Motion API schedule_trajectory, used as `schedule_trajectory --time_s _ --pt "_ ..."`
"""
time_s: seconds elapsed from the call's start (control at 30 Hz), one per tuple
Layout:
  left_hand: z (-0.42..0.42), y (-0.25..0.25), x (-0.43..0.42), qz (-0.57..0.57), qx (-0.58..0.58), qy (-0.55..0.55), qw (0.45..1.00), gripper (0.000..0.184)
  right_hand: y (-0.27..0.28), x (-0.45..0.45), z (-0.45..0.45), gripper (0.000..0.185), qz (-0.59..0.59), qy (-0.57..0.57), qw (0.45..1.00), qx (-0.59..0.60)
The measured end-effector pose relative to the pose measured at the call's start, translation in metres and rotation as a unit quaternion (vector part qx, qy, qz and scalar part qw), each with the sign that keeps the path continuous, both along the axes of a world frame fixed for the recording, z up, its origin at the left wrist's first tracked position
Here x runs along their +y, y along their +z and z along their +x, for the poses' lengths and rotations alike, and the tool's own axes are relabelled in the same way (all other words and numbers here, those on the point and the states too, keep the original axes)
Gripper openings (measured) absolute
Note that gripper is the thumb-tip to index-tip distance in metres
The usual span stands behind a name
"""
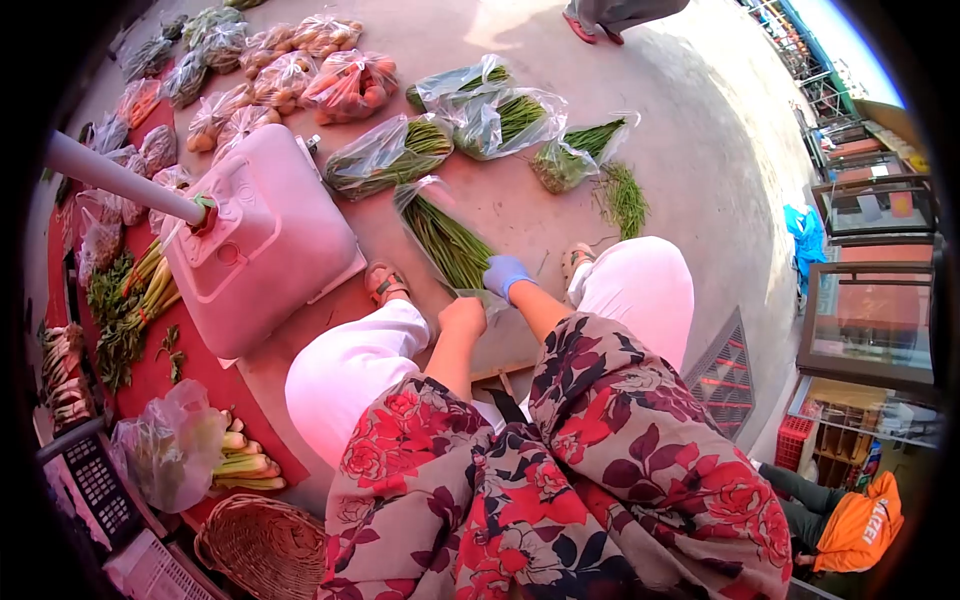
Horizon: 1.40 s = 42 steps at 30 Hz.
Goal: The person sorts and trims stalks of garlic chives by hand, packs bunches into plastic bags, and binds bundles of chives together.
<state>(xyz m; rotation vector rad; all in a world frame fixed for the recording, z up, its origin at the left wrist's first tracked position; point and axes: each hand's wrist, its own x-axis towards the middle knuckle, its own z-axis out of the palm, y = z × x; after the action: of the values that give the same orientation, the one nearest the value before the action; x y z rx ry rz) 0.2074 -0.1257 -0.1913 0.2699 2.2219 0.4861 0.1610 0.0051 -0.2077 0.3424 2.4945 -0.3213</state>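
A clear plastic bag (416, 196) lies in front of me on the ground, with a bundle of long thin green stalks (447, 238) in it. My left hand (463, 317), bare and closed, grips the near edge of the bag. Over the near end of the bundle, my right hand (507, 275) wears a blue glove, its fingers curled round the stalk ends. Its fingertips are partly hidden. Just beyond, more filled bags of green stalks (392, 157) lie in a group, and a small loose heap of thin greens (622, 200) rests to the right.
A large pinkish canister (262, 235) holding a pole stands close on my left. Behind it are bagged vegetables (352, 86). A wicker basket (262, 548) and a bag of leafy stalks (175, 445) sit at lower left. A floor grate (722, 372) lies right; a person in orange (860, 525) is farther off.
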Motion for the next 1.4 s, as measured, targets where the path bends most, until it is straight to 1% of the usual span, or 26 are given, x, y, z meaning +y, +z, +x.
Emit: schedule_trajectory --time_s 0.07,0.13,0.2,0.23,0.33,0.37,0.47,0.5,0.53,0.57,0.6,0.63,0.67,0.7,0.73,0.8,0.83,0.87,0.9,0.93,0.97,1.07,1.1,1.2,1.3,1.4 --pt "0.005 -0.003 -0.001 -0.006 0.012 -0.005 1.0 0.027 0.004 -0.018 0.002 0.038 -0.106 -0.062 0.987 0.107" --pt "0.005 -0.004 0.003 -0.009 0.004 -0.008 1.0 0.028 -0.006 -0.032 0.0 0.04 -0.171 -0.112 0.971 0.124" --pt "0.0 -0.006 0.002 -0.006 -0.025 0.005 1.0 0.031 -0.033 -0.036 -0.002 0.04 -0.195 -0.136 0.963 0.126" --pt "-0.003 -0.008 0.0 -0.008 -0.043 0.01 0.999 0.033 -0.037 -0.037 -0.003 0.042 -0.189 -0.133 0.966 0.115" --pt "-0.015 -0.016 -0.001 0.023 -0.061 0.081 0.995 0.038 -0.05 -0.033 -0.007 0.044 -0.152 -0.15 0.974 0.069" --pt "-0.016 -0.042 -0.001 0.051 -0.074 0.114 0.989 0.041 -0.054 -0.028 -0.008 0.045 -0.164 -0.167 0.972 0.037" --pt "-0.016 -0.071 0.0 0.149 -0.047 0.272 0.949 0.036 -0.106 0.0 -0.008 0.046 -0.19 -0.174 0.966 0.004" --pt "-0.013 -0.093 -0.001 0.157 -0.044 0.299 0.94 0.038 -0.115 0.009 -0.009 0.045 -0.208 -0.18 0.961 -0.012" --pt "-0.015 -0.092 0.003 0.14 -0.033 0.302 0.942 0.04 -0.126 0.02 -0.008 0.045 -0.195 -0.136 0.971 -0.002" --pt "-0.015 -0.092 0.007 0.117 -0.022 0.307 0.944 0.043 -0.157 0.029 -0.004 0.043 -0.318 -0.307 0.897 -0.016" --pt "-0.017 -0.091 0.008 0.126 -0.033 0.295 0.946 0.05 -0.137 0.031 -0.01 0.041 -0.346 -0.404 0.847 -0.028" --pt "-0.02 -0.092 0.011 0.112 -0.055 0.291 0.948 0.051 -0.13 0.036 -0.011 0.037 -0.372 -0.453 0.81 0.028" --pt "-0.018 -0.098 0.016 0.075 -0.052 0.278 0.956 0.047 -0.145 0.056 -0.016 0.039 -0.356 -0.422 0.834 -0.009" --pt "-0.022 -0.095 0.02 0.036 -0.089 0.275 0.957 0.044 -0.161 0.069 -0.016 0.035 -0.297 -0.381 0.874 0.043" --pt "-0.027 -0.09 0.02 0.001 -0.123 0.27 0.955 0.041 -0.16 0.069 -0.015 0.033 -0.25 -0.334 0.904 0.091" --pt "-0.028 -0.082 0.02 -0.018 -0.141 0.263 0.954 0.036 -0.15 0.072 -0.014 0.028 -0.147 -0.234 0.941 0.194" --pt "-0.028 -0.082 0.022 -0.025 -0.149 0.259 0.954 0.034 -0.14 0.067 -0.016 0.024 -0.15 -0.244 0.938 0.196" --pt "-0.028 -0.083 0.024 -0.034 -0.157 0.247 0.955 0.033 -0.129 0.062 -0.017 0.025 -0.105 -0.186 0.966 0.148" --pt "-0.028 -0.084 0.024 -0.043 -0.165 0.236 0.957 0.033 -0.101 0.051 -0.022 0.026 -0.061 -0.126 0.985 0.1" --pt "-0.029 -0.085 0.024 -0.053 -0.171 0.226 0.958 0.032 -0.087 0.043 -0.026 0.028 -0.016 -0.064 0.996 0.052" --pt "-0.029 -0.085 0.024 -0.056 -0.176 0.229 0.956 0.031 -0.101 0.042 -0.021 0.045 -0.006 -0.058 0.998 0.024" --pt "-0.028 -0.082 0.022 -0.063 -0.183 0.24 0.951 0.03 -0.074 0.021 -0.024 0.071 0.02 -0.062 0.997 -0.029" --pt "-0.029 -0.08 0.021 -0.063 -0.18 0.243 0.951 0.03 -0.075 0.019 -0.026 0.078 0.015 -0.071 0.995 -0.063" --pt "-0.028 -0.077 0.02 -0.05 -0.178 0.259 0.948 0.034 -0.087 0.012 -0.025 0.078 0.091 -0.06 0.993 -0.048" --pt "-0.03 -0.075 0.021 -0.035 -0.178 0.275 0.944 0.037 -0.113 0.015 -0.021 0.076 0.11 -0.045 0.993 -0.02" --pt "-0.03 -0.079 0.022 -0.025 -0.174 0.274 0.945 0.038 -0.119 0.024 -0.035 0.065 0.093 -0.032 0.993 -0.066"
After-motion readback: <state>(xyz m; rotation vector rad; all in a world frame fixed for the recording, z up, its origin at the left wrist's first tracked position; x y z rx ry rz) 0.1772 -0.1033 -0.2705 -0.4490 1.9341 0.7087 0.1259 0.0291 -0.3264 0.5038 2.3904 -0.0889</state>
